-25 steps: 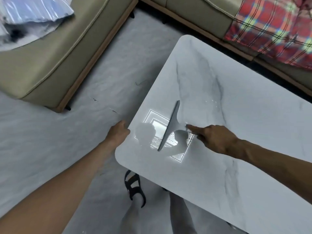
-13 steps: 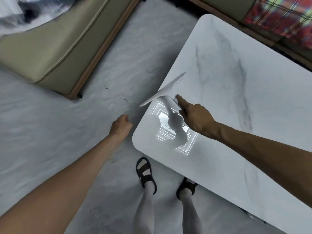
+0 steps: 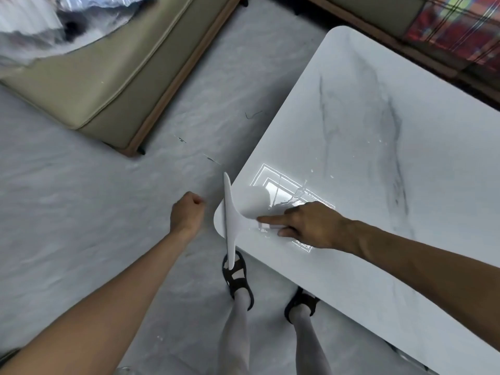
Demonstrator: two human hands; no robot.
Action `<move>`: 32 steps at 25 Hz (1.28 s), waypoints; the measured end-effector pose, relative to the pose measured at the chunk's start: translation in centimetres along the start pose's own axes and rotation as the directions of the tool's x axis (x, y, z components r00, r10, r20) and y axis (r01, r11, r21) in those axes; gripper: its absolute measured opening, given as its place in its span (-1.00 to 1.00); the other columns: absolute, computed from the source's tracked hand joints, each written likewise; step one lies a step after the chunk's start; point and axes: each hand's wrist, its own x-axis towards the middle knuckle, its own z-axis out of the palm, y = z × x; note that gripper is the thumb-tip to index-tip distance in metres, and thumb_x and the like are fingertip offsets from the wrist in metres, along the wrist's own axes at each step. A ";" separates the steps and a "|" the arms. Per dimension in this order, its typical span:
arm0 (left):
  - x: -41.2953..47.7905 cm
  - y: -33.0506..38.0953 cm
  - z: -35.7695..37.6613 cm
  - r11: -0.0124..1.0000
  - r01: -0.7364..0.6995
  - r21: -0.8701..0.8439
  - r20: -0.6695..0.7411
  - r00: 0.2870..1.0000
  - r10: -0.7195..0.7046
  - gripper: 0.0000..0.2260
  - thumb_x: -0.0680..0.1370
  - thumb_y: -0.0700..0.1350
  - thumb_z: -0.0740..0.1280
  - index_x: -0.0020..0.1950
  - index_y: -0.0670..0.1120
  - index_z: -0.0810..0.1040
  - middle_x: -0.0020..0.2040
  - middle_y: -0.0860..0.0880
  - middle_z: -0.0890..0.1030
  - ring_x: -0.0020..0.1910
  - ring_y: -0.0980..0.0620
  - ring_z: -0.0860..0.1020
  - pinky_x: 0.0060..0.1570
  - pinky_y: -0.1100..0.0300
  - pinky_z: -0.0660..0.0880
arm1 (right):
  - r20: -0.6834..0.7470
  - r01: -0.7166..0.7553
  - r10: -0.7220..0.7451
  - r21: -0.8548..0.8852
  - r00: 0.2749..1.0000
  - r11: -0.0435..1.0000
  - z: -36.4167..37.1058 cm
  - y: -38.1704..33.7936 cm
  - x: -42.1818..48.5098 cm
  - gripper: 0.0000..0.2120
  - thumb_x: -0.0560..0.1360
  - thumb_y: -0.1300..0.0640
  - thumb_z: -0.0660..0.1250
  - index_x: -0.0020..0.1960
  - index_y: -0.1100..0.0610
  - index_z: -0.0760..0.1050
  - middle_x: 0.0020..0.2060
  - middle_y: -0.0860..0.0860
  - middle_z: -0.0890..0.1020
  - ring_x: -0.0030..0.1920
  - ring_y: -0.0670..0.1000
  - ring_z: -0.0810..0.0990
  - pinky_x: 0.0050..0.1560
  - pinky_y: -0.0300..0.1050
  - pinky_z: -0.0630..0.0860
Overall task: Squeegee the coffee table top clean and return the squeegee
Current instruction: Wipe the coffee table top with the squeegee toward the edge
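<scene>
The white marble coffee table top [image 3: 378, 163] fills the right side of the view. My right hand [image 3: 308, 224] grips the handle of a white squeegee [image 3: 234, 212], index finger stretched along it. The blade stands at the table's near left corner and sticks out past the edge over the floor. Water streaks and droplets [image 3: 295, 196] lie on the top just behind the blade, in a bright light reflection. My left hand [image 3: 186, 209] is curled into a fist, holding nothing, just left of the corner and apart from the table.
A beige sofa [image 3: 108, 77] with a wooden base stands at upper left, with a plastic sheet [image 3: 40, 20] on it. Another sofa with a plaid blanket [image 3: 454, 31] runs along the top right. My feet in black sandals [image 3: 238, 277] stand on the pale floor beside the table.
My right hand has swept the squeegee down along the table's left edge to the near corner, and the blade has turned. My left hand stayed beside the corner.
</scene>
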 end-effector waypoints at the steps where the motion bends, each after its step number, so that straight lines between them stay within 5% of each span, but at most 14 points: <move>1: 0.0 -0.5 -0.1 1.000 0.005 0.029 -0.043 0.999 -0.003 -0.91 0.55 -0.09 0.27 -0.07 -0.06 0.55 0.01 -0.09 0.65 -0.01 -0.11 0.58 -0.12 0.17 0.39 | 0.025 0.033 -0.033 -0.002 0.999 0.999 0.7 -1.2 1.8 -0.57 0.62 -0.15 0.06 0.47 -0.35 0.13 0.21 -0.08 0.58 0.16 0.09 0.56 0.03 -0.16 0.40; 4: -0.3 -1.3 0.6 0.992 -0.018 0.121 -0.106 0.994 0.031 -0.77 0.58 -0.04 0.21 -0.18 -0.14 0.51 -0.11 -0.13 0.63 -0.06 -0.16 0.58 -0.18 0.14 0.37 | -0.025 0.059 -0.061 -0.056 0.998 0.997 2.4 -1.8 3.6 -0.59 0.63 -0.11 0.05 0.46 -0.33 0.17 0.22 -0.06 0.59 0.13 0.13 0.58 0.08 -0.10 0.44; 7: -1.4 -0.7 2.5 0.983 -0.097 0.154 -0.090 0.990 0.112 -0.81 0.59 -0.12 0.17 -0.04 -0.17 0.55 0.04 -0.16 0.60 -0.02 -0.12 0.55 -0.08 0.10 0.43 | -0.092 -0.025 0.020 -0.060 0.996 0.998 2.8 1.5 0.2 -0.60 0.62 -0.12 0.05 0.42 -0.42 0.16 0.16 -0.04 0.62 0.04 0.15 0.61 -0.06 -0.13 0.39; 11: -3.3 1.6 5.6 0.923 -0.312 0.227 0.080 0.950 0.301 -0.67 0.55 -0.26 0.21 0.32 -0.18 0.41 0.33 -0.12 0.44 0.31 -0.10 0.42 0.31 0.04 0.39 | -0.075 -0.216 0.213 -0.027 0.974 0.976 1.5 7.2 -7.4 -0.57 0.61 -0.15 0.00 0.35 -0.58 -0.03 -0.03 -0.12 0.64 -0.09 0.05 0.61 -0.19 -0.17 0.32; 16: -4.2 4.3 7.9 0.878 -0.391 0.276 0.196 0.917 0.347 -0.71 0.53 -0.26 0.22 0.25 -0.18 0.41 0.36 -0.11 0.38 0.30 -0.11 0.42 0.29 0.00 0.41 | -0.089 -0.391 0.390 0.006 0.916 0.920 0.2 11.2 -14.4 -0.54 0.59 -0.18 0.00 0.21 -0.67 -0.17 -0.08 -0.20 0.64 -0.10 0.00 0.60 -0.18 -0.16 0.42; 24: -4.7 2.8 6.6 0.936 -0.242 0.256 0.110 0.969 0.220 -0.76 0.54 -0.26 0.17 0.19 -0.09 0.41 0.15 -0.11 0.55 -0.04 -0.06 0.50 -0.07 0.12 0.45 | -0.052 -0.097 0.102 0.084 0.993 0.992 4.3 2.7 -4.7 -0.57 0.61 -0.06 0.13 0.40 -0.44 0.18 0.24 -0.25 0.56 0.15 0.01 0.57 0.03 -0.23 0.37; 32: -6.5 3.8 11.0 0.821 -0.405 0.402 0.324 0.902 0.286 -0.74 0.51 -0.25 0.21 0.20 -0.15 0.36 0.30 -0.20 0.37 0.24 -0.18 0.42 0.14 -0.06 0.49 | -0.117 -0.188 0.190 0.035 0.975 0.982 6.2 8.7 -13.0 -0.54 0.58 -0.05 0.16 0.36 -0.50 0.17 0.06 -0.16 0.65 -0.01 0.04 0.63 -0.12 -0.19 0.39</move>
